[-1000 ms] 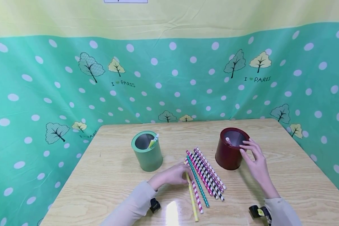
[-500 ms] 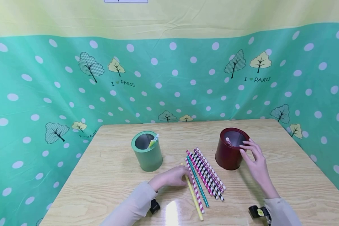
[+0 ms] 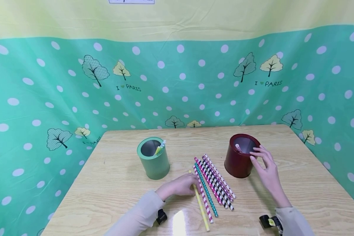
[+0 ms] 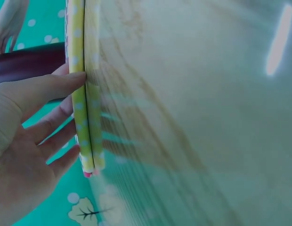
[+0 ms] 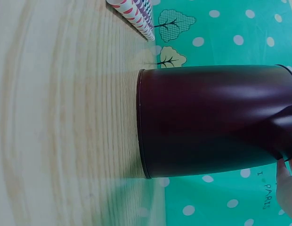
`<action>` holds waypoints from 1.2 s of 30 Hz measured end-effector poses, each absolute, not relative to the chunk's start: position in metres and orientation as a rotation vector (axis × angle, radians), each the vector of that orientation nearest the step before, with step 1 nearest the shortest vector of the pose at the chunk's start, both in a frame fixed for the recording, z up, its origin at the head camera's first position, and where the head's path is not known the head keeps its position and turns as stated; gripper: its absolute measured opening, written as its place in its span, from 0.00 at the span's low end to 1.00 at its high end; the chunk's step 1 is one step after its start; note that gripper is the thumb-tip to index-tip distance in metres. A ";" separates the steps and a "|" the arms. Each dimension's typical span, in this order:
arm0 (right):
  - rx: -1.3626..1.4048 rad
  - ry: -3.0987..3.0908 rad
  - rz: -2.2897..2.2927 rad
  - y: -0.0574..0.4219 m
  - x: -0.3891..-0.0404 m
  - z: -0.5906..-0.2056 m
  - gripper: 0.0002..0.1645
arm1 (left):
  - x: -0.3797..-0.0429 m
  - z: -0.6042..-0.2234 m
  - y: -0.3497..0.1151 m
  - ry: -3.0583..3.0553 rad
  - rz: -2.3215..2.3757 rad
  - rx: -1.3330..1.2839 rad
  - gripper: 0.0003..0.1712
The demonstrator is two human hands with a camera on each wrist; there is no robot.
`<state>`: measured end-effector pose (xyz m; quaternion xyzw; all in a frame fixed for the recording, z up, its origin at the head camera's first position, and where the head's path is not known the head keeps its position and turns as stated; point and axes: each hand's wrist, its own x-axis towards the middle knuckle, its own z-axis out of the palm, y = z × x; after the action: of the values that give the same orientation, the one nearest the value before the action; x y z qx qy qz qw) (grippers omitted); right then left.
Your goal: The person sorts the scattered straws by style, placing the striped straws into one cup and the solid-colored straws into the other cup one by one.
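My left hand (image 3: 183,184) is low over the table, pinching a yellow straw (image 3: 201,209) near its far end. In the left wrist view, the thumb lies against the dotted yellow straw (image 4: 80,110) and the fingers reach to its far side. Beside it lie a pink-striped straw (image 3: 206,201) and a green dotted straw (image 3: 209,193). At the right, my right hand (image 3: 269,173) holds the rim of an upright dark red can (image 3: 237,164) with thumb and bent fingers. The right wrist view shows the can's wall (image 5: 207,122), with most of that hand out of frame.
Several pink, black and purple patterned straws (image 3: 216,183) lie in a row mid-table. A green can (image 3: 156,165) stands at the left with straws (image 3: 160,148) inside. One pink-striped straw (image 3: 238,147) leans in the red can. Behind the wooden table (image 3: 118,170) hangs a dotted curtain (image 3: 177,88).
The yellow straw's near end has swung right, then slightly back left. My left hand has shifted slightly left and towards me. My right hand stays at the red can.
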<state>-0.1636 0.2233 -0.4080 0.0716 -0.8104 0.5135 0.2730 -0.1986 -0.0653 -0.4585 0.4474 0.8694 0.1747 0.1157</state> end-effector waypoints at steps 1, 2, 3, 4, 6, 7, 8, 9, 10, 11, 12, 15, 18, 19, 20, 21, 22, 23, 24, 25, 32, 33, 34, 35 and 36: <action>0.193 -2.180 1.380 0.223 -0.164 -0.408 0.11 | -0.198 -0.458 -0.065 2.549 0.509 1.305 0.11; 0.194 -2.178 1.382 0.223 -0.164 -0.408 0.11 | -0.198 -0.458 -0.065 2.549 0.510 1.300 0.11; 0.193 -2.177 1.385 0.223 -0.164 -0.408 0.11 | -0.198 -0.458 -0.065 2.551 0.506 1.296 0.11; 0.191 -2.176 1.389 0.223 -0.164 -0.408 0.11 | -0.198 -0.458 -0.065 2.552 0.501 1.290 0.11; 0.185 -2.171 1.402 0.224 -0.164 -0.409 0.11 | -0.197 -0.458 -0.066 2.556 0.488 1.279 0.11; 0.181 -2.171 1.409 0.224 -0.164 -0.409 0.11 | -0.197 -0.458 -0.066 2.556 0.485 1.274 0.11; 0.177 -2.171 1.414 0.224 -0.164 -0.409 0.11 | -0.197 -0.458 -0.065 2.557 0.480 1.271 0.11; 0.173 -2.173 1.416 0.224 -0.164 -0.409 0.11 | -0.197 -0.458 -0.065 2.558 0.472 1.270 0.11; 0.171 -2.173 1.419 0.224 -0.164 -0.409 0.11 | -0.197 -0.458 -0.065 2.558 0.467 1.265 0.10; 0.168 -2.173 1.423 0.224 -0.164 -0.409 0.11 | -0.197 -0.458 -0.065 2.558 0.464 1.260 0.10; 0.167 -2.174 1.425 0.224 -0.164 -0.409 0.12 | -0.197 -0.459 -0.065 2.557 0.462 1.256 0.10; 0.167 -2.179 1.419 0.224 -0.164 -0.409 0.12 | -0.196 -0.458 -0.065 2.555 0.448 1.260 0.09; 0.170 -2.180 1.406 0.224 -0.164 -0.409 0.11 | -0.197 -0.458 -0.065 2.554 0.435 1.281 0.09; 0.175 -2.181 1.396 0.224 -0.164 -0.409 0.11 | -0.197 -0.458 -0.065 2.557 0.432 1.291 0.09; 0.177 -2.180 1.392 0.224 -0.164 -0.409 0.11 | -0.197 -0.459 -0.065 2.560 0.430 1.298 0.08; 0.176 -2.180 1.389 0.224 -0.164 -0.409 0.11 | -0.197 -0.459 -0.065 2.565 0.429 1.301 0.08; 0.176 -2.179 1.388 0.224 -0.164 -0.408 0.11 | -0.197 -0.459 -0.065 2.570 0.425 1.311 0.08; 0.176 -2.179 1.390 0.224 -0.164 -0.408 0.11 | -0.197 -0.459 -0.064 2.576 0.425 1.314 0.08; 0.174 -2.179 1.393 0.224 -0.164 -0.408 0.11 | -0.197 -0.459 -0.064 2.581 0.424 1.317 0.07; 0.174 -2.182 1.391 0.224 -0.163 -0.408 0.12 | -0.197 -0.458 -0.063 2.586 0.421 1.318 0.07; 0.175 -2.183 1.389 0.224 -0.164 -0.407 0.11 | -0.196 -0.453 -0.062 2.601 0.457 1.338 0.08; 0.177 -2.181 1.392 0.224 -0.164 -0.407 0.11 | -0.197 -0.453 -0.063 2.603 0.472 1.339 0.08; 0.180 -2.181 1.390 0.223 -0.164 -0.407 0.11 | -0.197 -0.452 -0.063 2.607 0.483 1.337 0.08; 0.185 -2.182 1.390 0.223 -0.164 -0.407 0.11 | -0.197 -0.452 -0.064 2.610 0.496 1.332 0.08; 0.187 -2.181 1.392 0.223 -0.165 -0.407 0.11 | -0.197 -0.451 -0.064 2.614 0.510 1.330 0.08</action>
<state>-0.1646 0.2230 -0.4074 0.0695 -0.8095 0.5166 0.2704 -0.1974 -0.0640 -0.4514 0.4452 0.8751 0.1708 0.0822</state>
